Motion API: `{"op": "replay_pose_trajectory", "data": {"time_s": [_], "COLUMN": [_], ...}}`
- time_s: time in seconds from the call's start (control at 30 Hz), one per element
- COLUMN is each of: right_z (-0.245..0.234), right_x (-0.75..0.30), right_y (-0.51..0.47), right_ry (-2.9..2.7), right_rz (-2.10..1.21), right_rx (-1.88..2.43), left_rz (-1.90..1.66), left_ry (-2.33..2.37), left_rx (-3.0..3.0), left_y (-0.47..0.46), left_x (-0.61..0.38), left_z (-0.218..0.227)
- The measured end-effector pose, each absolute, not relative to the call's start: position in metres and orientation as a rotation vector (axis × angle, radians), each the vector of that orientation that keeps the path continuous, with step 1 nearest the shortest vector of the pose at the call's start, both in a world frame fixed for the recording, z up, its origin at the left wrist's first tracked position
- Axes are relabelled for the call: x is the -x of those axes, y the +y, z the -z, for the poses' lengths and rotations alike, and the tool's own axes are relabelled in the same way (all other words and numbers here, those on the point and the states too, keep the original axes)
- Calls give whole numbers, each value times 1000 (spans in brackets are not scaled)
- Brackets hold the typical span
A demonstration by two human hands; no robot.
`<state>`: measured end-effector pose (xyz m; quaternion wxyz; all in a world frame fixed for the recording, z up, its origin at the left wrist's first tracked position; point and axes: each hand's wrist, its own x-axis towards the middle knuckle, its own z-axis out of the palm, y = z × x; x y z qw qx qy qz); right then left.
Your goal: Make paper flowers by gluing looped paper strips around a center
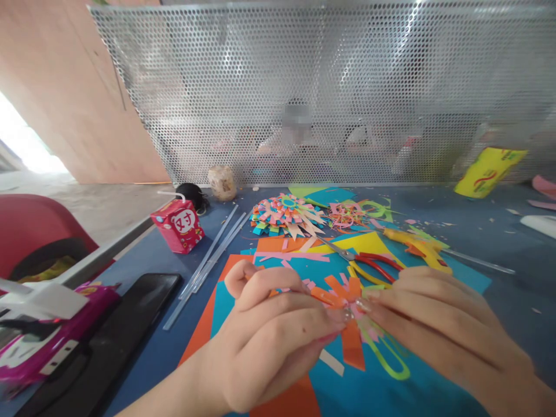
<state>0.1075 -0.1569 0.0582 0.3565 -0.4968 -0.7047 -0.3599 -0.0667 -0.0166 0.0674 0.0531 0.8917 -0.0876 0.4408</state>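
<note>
Close in front of me is a small paper flower [354,344] of orange, pink and green strips, with a looped green strip on its lower right side. My left hand [278,324] pinches it from the left, its fingertips at the flower's middle. From the right, the bent fingers of my right hand [447,330] press on its centre too. Under both hands lie blue paper sheets [373,397] and orange sheets [286,399]. Just beyond the flower rest scissors [373,260] with red and yellow handles. A yellow glue gun [428,252] lies past my right hand.
A layered paper rosette [284,214] and paper shreds [347,214] lie farther back. To the left are clear sticks [215,255], a red drink carton [182,229] with a straw, and a black phone [117,341]. A perforated metal screen [304,75] closes the table's far edge.
</note>
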Motion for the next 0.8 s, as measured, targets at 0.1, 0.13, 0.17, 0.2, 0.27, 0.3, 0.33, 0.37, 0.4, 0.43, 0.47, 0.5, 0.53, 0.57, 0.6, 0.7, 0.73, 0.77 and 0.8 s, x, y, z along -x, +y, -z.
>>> {"op": "replay_pose_trajectory", "data": {"time_s": [0.1,0.13,0.17,0.2,0.27,0.3,0.33,0.37,0.4,0.43,0.47,0.5,0.53,0.57,0.6,0.7,0.73,0.77,0.8], "right_z": [-58,-58,-58,-58,-58,-58,-58,-58,-58,-58,-58,-59,-60,-61,-62,-64,-63,-63,-62], "right_x": [-107,-107,-106,-106,-106,-106,-106,-107,-108,-109,-110,-111,-112,-113,-113,-113,-113,-113,-113], "right_y": [-157,-157,-157,-157,-157,-157,-156,-156,-156,-156,-156,-156,-156,-156,-156,-156,-156,-156,-157], "right_ry": [-1809,-1804,-1801,-1799,-1800,-1802,-1806,-1812,-1820,-1829,-1834,-1838,-1847,-1868,-1895,-1925,-1911,-1893,-1883], "right_rz": [928,920,917,915,923,928,928,921,910,906,908,915,926,943,956,963,959,945,923], "right_rx": [1303,1307,1306,1303,1290,1286,1284,1281,1275,1269,1266,1265,1264,1254,1239,1205,1210,1221,1232], "left_rz": [-1330,-1324,-1325,-1325,-1339,-1346,-1350,-1352,-1352,-1349,-1351,-1363,-1383,-1405,-1423,-1434,-1432,-1426,-1418], "left_ry": [-272,-271,-272,-270,-268,-267,-263,-257,-255,-256,-253,-254,-257,-260,-259,-261,-261,-260,-261], "left_rx": [-2696,-2691,-2685,-2680,-2672,-2673,-2676,-2682,-2689,-2695,-2695,-2685,-2666,-2645,-2626,-2609,-2611,-2615,-2619], "left_y": [-16,-16,-16,-16,-15,-15,-15,-16,-16,-16,-17,-18,-18,-19,-19,-20,-20,-20,-20], "left_x": [67,67,66,66,65,65,65,65,66,66,66,65,65,64,63,62,62,63,63], "left_z": [-68,-68,-68,-69,-69,-69,-69,-69,-69,-69,-69,-69,-69,-70,-70,-71,-71,-71,-71]}}
